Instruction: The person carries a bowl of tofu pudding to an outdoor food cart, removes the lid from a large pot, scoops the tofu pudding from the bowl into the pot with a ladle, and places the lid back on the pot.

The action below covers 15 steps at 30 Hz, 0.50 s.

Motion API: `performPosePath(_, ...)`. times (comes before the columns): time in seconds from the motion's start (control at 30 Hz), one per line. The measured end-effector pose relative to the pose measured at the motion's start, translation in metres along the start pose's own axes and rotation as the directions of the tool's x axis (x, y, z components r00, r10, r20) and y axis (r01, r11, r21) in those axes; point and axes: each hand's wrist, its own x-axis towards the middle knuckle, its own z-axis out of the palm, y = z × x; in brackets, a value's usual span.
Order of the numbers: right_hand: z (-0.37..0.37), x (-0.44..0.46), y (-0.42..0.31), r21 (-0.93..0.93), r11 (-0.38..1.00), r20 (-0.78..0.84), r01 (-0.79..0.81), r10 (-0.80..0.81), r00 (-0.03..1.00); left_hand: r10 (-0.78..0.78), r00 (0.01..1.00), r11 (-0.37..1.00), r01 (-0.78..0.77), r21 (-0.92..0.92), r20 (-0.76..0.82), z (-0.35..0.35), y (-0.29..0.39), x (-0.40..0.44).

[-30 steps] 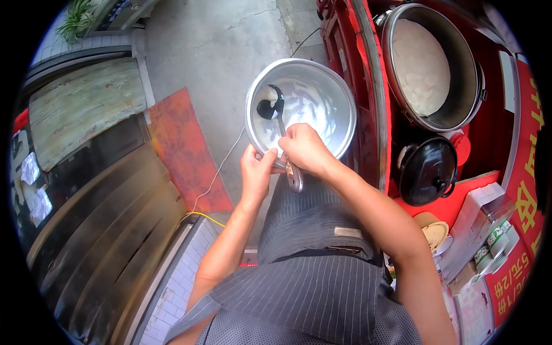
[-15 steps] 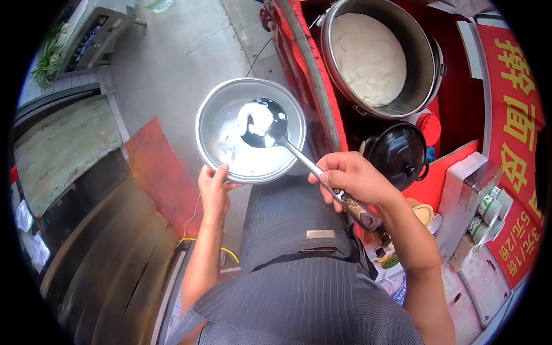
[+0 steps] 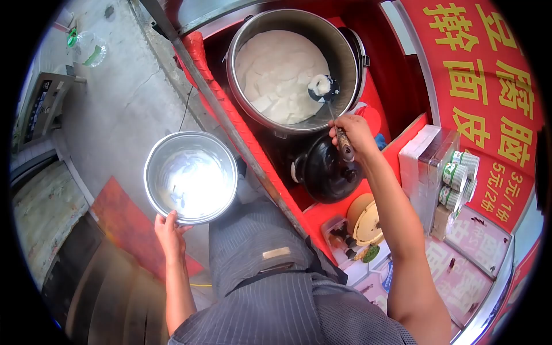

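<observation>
My left hand (image 3: 171, 233) grips the near rim of a metal bowl (image 3: 191, 177), thumb on top; a thin whitish film coats its inside. In my right hand (image 3: 355, 135) is the dark-patterned handle of a ladle (image 3: 324, 89). The ladle's dark head carries a soft white lump and hangs over the right part of a deep steel pot (image 3: 264, 118). Pale, soft tofu pudding (image 3: 279, 69) fills much of that pot, its surface uneven. Whether the ladle touches the pudding I cannot tell.
A black lidded pot (image 3: 330, 169) stands just below my right hand. Stacked paper cups (image 3: 457, 178) lie beside a silvery box (image 3: 425, 172). A yellowish round lid (image 3: 368, 223) is nearby. The cart's metal rail (image 3: 241, 152) runs between bowl and pot.
My right hand has carried the ladle with its white lump from over the bowl to over the steel pot. The bowl is now lower left in view, and the view has turned toward the cart.
</observation>
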Motion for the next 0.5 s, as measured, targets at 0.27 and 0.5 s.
performPosePath(0.27, 0.016, 0.068, 0.0, -0.647, 0.76, -0.257, -0.061, -0.142, 0.956, 0.005, 1.0, 1.0, -0.005, 0.009, -0.01, 0.002, 0.008, -0.001)
performPosePath(0.5, 0.027, 0.044, -0.005, -0.86, 0.507, -0.222, -0.051, -0.283, 0.933, 0.014, 1.0, 1.0, -0.014, 0.016, 0.025, 0.005, 0.01, 0.004)
